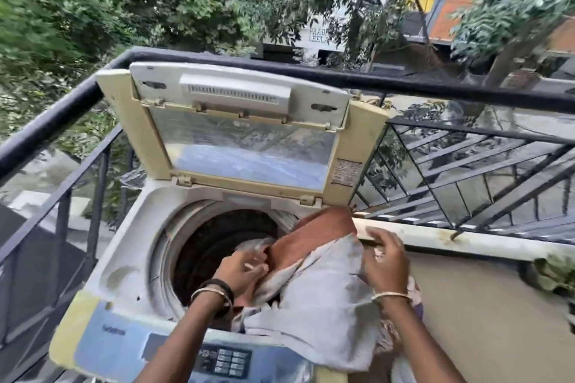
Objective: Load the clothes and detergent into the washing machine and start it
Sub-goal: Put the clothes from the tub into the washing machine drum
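A top-loading washing machine (pixel 124 261) stands on a balcony with its lid (pixel 242 121) raised upright. Its dark drum (pixel 211 246) is open. A bundle of clothes, an orange-brown cloth (pixel 314 236) over a grey-white cloth (pixel 320 314), lies across the right rim of the drum and hangs over the front. My left hand (pixel 242 267) grips the clothes at the drum's edge, fingers curled into the fabric. My right hand (pixel 385 261) hovers over the right side of the bundle with its fingers spread. The control panel (pixel 224 361) sits at the front.
A black metal railing (pixel 466 90) runs behind and to both sides of the machine. A pale ledge (pixel 466 246) and wall lie to the right, with a small plant (pixel 553 270) on it. Trees and buildings are beyond the balcony.
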A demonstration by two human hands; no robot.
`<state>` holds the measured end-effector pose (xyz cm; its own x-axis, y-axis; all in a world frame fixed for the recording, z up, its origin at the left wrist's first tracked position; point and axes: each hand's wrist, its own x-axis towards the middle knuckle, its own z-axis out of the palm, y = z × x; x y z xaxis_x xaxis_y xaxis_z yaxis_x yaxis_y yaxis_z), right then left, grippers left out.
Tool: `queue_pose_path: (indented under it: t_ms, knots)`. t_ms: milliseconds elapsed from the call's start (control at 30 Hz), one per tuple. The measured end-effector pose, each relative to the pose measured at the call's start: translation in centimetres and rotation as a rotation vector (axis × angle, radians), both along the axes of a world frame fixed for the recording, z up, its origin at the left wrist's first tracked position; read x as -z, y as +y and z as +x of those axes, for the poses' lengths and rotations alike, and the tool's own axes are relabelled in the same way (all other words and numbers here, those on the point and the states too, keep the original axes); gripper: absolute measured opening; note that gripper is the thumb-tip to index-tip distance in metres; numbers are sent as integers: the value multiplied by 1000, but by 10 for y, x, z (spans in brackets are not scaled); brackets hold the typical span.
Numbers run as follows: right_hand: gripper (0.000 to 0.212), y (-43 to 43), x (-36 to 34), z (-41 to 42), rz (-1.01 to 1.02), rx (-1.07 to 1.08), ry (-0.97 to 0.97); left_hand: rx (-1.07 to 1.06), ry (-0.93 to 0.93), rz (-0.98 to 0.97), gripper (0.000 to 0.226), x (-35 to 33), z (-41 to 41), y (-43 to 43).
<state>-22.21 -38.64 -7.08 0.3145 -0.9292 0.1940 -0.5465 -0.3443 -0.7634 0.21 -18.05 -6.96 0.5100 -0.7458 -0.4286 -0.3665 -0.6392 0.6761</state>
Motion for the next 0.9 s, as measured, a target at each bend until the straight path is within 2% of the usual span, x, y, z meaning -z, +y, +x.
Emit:
queue_pose_path:
  t_ms: [67,100,200,267,300,367,433,500,533,600,700,767,867,900]
  knots:
    - [63,-17,31,-41,221,42,137,42,5,-10,56,1,-13,-13]
    - [74,-21,49,-60,311,-7,248,77,14,-24,69,2,-21,-20]
    - [103,-11,100,-92,431,-312,556,198,82,-70,93,10,-46,-35]
    - [114,-1,123,-92,471,-442,686,317,53,-57,116,18,-61,-42]
    - [112,5,125,-85,468,-446,714,367,11,-55,127,23,-67,-45]
    - [93,7,121,-66,437,-346,709,407,-96,-48,139,33,-80,-49]
    - [69,5,113,-49,431,-326,697,375,-135,-47,137,43,-89,-52]
    - [37,0,109,-38,400,-307,687,292,-89,-87,124,46,-90,-53]
    - [27,-2,112,-35,386,-240,650,267,-60,-101,117,45,-88,-52]
    - [20,-1,112,-34,531,-125,449,244,-67,-95,103,44,-85,-46]
    - [30,0,100,-44,598,69,179,234,-58,-71,95,42,-84,-36]
    - [35,1,62,-47,662,150,-20,231,-18,-85,101,32,-86,-31]
    - [24,3,13,-38,499,279,-244,215,12,-184,119,22,-81,-28]
    - [18,8,-8,-31,444,249,-352,219,-4,-231,127,17,-79,-29]
